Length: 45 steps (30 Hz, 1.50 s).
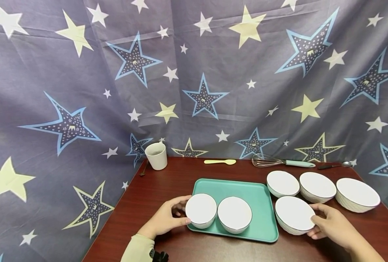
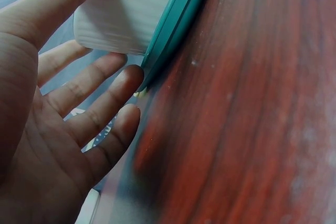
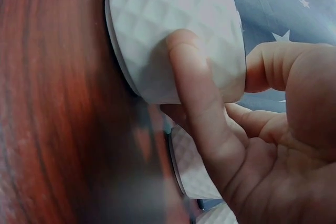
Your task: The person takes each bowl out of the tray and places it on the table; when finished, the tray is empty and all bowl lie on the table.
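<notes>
My left hand point(image 1: 167, 217) is at the left side of a white ribbed bowl point(image 1: 201, 209) standing on a green tray point(image 1: 262, 218). Its thumb and forefinger touch the bowl, and in the left wrist view the loosely spread fingers point(image 2: 113, 85) lie beside the bowl's wall point(image 2: 121, 14) and the tray's edge. A second bowl point(image 1: 234, 214) stands on the tray to its right. Just beyond the tray's right edge, my right hand point(image 1: 333, 225) grips a white bowl with a diamond pattern point(image 3: 173, 3), its thumb at the rim and a finger against the outer wall.
Three more white bowls stand at the right: one behind the tray corner point(image 1: 282, 183), a middle one point(image 1: 317, 186) and a wider one point(image 1: 357, 194). Along the back lie a yellow spoon point(image 1: 220, 162), a whisk point(image 1: 282, 162) and a dark-handled spoon point(image 1: 336, 165). A white cup point(image 1: 156, 156) stands back left.
</notes>
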Tool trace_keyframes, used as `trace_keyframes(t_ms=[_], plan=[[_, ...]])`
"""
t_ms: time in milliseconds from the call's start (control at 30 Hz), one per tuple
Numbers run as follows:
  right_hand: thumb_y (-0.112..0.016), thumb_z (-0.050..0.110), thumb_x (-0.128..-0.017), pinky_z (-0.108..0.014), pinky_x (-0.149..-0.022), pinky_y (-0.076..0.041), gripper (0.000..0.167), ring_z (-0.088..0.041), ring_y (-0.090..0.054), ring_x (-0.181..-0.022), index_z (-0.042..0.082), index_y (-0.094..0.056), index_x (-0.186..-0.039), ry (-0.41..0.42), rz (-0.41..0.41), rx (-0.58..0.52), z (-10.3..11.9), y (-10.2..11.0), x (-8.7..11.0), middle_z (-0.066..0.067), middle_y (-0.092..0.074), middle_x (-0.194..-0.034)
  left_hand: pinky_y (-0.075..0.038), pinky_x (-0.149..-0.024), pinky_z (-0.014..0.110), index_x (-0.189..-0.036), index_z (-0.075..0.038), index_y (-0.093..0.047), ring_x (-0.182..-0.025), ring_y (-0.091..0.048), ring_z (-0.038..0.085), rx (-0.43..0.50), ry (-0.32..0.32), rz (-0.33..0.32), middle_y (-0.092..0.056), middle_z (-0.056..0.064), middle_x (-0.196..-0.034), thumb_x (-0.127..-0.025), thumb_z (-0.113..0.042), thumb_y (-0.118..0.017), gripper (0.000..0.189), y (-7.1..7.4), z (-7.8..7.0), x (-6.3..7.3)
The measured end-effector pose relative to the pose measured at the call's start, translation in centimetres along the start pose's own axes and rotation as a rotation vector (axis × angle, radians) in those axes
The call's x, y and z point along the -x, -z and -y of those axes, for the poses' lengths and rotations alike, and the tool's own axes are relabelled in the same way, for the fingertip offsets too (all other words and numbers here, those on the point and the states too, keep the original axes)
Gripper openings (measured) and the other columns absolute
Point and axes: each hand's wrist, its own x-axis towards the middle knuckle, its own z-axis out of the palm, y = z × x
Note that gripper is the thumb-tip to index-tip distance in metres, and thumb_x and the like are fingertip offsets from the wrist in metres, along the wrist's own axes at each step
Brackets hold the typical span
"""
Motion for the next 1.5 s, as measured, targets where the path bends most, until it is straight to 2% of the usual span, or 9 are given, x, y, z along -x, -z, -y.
trace_keyframes(t_ms=[233,467,667,967,1367,1500], plan=[[-0.046,0.000,-0.106,-0.044,-0.065,-0.063,0.055,-0.032,-0.075,-0.073,-0.030,-0.021,-0.145,-0.009,0.013,-0.025,-0.03,-0.05,-0.12,-0.020,-0.070,-0.090,-0.056,-0.084,0.036,-0.153,-0.026,-0.055,-0.105,-0.068,0.019,-0.001,-0.013,-0.003,-0.069,-0.004,-0.128,-0.088,-0.030,-0.088,0.073,-0.11,0.11,-0.11],[-0.042,0.001,-0.109,-0.043,-0.065,-0.063,0.053,-0.030,-0.075,-0.073,-0.031,-0.017,-0.144,0.017,0.033,-0.019,-0.21,0.06,-0.19,-0.021,-0.071,-0.091,-0.056,-0.085,0.036,-0.153,-0.026,-0.055,-0.106,-0.068,0.019,0.004,-0.011,-0.004,-0.068,-0.003,-0.129,-0.088,-0.029,-0.088,0.073,-0.11,-0.04,-0.21],[-0.041,0.000,-0.109,-0.043,-0.065,-0.063,0.053,-0.030,-0.075,-0.073,-0.030,-0.017,-0.145,0.003,0.020,-0.018,-0.10,-0.11,-0.24,-0.020,-0.071,-0.091,-0.056,-0.085,0.037,-0.152,-0.026,-0.055,-0.106,-0.068,0.021,0.002,-0.015,-0.005,-0.069,-0.002,-0.128,-0.088,-0.029,-0.088,0.072,-0.09,-0.04,-0.17],[-0.040,0.000,-0.109,-0.043,-0.065,-0.063,0.053,-0.031,-0.075,-0.072,-0.031,-0.016,-0.144,0.025,0.018,-0.034,-0.45,-0.19,-0.37,-0.021,-0.070,-0.092,-0.056,-0.086,0.037,-0.151,-0.031,-0.055,-0.106,-0.068,0.019,0.008,0.006,-0.005,-0.069,-0.007,-0.128,-0.086,-0.031,-0.089,0.073,-0.05,0.03,-0.05],[-0.046,0.002,-0.108,-0.044,-0.066,-0.063,0.056,-0.031,-0.075,-0.074,-0.030,-0.019,-0.145,0.015,0.037,-0.048,-0.21,0.09,-0.21,-0.020,-0.070,-0.093,-0.057,-0.084,0.038,-0.152,-0.026,-0.055,-0.105,-0.069,0.020,-0.006,-0.024,-0.006,-0.069,-0.004,-0.127,-0.087,-0.029,-0.088,0.073,-0.08,-0.02,-0.11],[-0.047,0.002,-0.107,-0.045,-0.066,-0.063,0.056,-0.031,-0.075,-0.074,-0.030,-0.021,-0.145,0.017,0.046,-0.051,-0.28,0.14,-0.20,-0.021,-0.070,-0.094,-0.057,-0.084,0.037,-0.152,-0.027,-0.055,-0.105,-0.069,0.019,-0.003,-0.014,-0.004,-0.069,-0.005,-0.128,-0.087,-0.030,-0.089,0.073,-0.10,0.10,-0.11]])
